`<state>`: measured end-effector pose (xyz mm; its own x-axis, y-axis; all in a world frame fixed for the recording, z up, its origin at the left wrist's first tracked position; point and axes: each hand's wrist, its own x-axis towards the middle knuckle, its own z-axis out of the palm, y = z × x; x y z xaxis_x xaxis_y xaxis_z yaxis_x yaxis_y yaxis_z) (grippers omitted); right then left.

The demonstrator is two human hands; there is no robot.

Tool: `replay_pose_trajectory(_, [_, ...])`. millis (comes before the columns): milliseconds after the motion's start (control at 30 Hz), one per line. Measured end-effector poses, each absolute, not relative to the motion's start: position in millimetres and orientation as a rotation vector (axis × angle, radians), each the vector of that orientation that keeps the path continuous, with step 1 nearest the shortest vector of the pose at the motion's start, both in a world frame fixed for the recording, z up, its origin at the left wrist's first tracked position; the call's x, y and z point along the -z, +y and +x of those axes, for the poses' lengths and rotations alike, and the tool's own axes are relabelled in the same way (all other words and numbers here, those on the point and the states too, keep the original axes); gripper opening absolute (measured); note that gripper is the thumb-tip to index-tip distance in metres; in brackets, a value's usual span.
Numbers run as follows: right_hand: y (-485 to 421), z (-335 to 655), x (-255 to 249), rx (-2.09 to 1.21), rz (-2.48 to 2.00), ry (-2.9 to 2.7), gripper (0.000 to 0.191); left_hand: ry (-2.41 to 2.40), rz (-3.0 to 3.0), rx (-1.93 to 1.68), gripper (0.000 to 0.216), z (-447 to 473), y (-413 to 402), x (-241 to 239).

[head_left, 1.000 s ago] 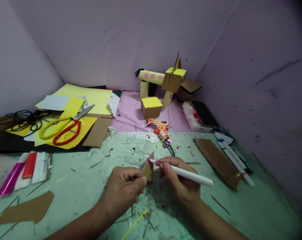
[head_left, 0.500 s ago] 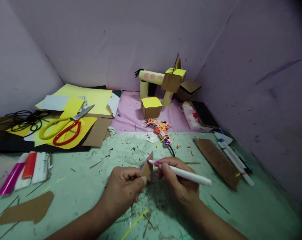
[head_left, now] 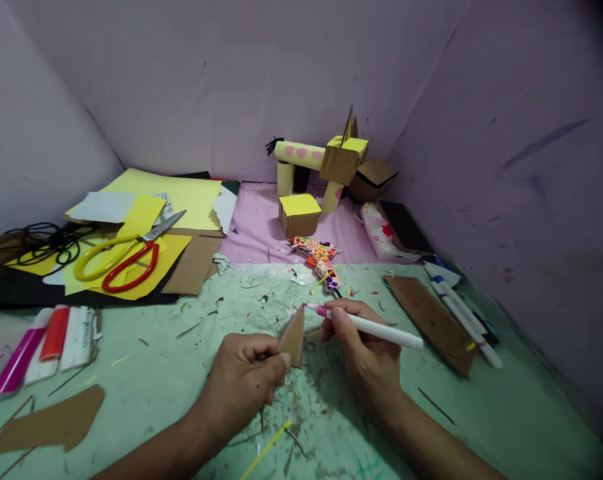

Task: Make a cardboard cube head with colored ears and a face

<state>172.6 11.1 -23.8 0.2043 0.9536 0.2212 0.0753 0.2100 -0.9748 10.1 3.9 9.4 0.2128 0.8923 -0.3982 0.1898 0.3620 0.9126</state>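
Since a second ago, the right hand has raised its white marker with a pink tip to the top corner of the small brown cardboard triangle; its fingers close around the barrel. The left hand pinches the triangle upright between thumb and forefinger, just above the littered green mat.

The cardboard triangle at lower centre is matt and brown, rough along its cut edges. The marker beside it has a smooth, faintly glossy white plastic barrel. At the left, the scissors show shiny metal blades and glossy plastic handles, lying on matt yellow paper. The green work surface looks dull and scuffed.
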Motion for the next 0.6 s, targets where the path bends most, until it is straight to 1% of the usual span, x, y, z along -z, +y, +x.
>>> replay_pose_trajectory(333, [1.7,168.8,21.3,-0.916,-1.089,-1.377,0.01,1.283,1.132,-0.681,0.023,9.7,5.4,-9.0])
replay_pose_trajectory(433, [1.2,166.9,20.0,-0.928,-1.065,-1.351,0.011,1.275,1.135,-0.682,0.025,9.3,5.2,-8.8])
replay_pose_trajectory(600, [7.9,169.8,23.9,-0.908,-1.154,-1.269,0.011,1.271,1.125,-0.677,0.02,8.9,4.7,-9.3])
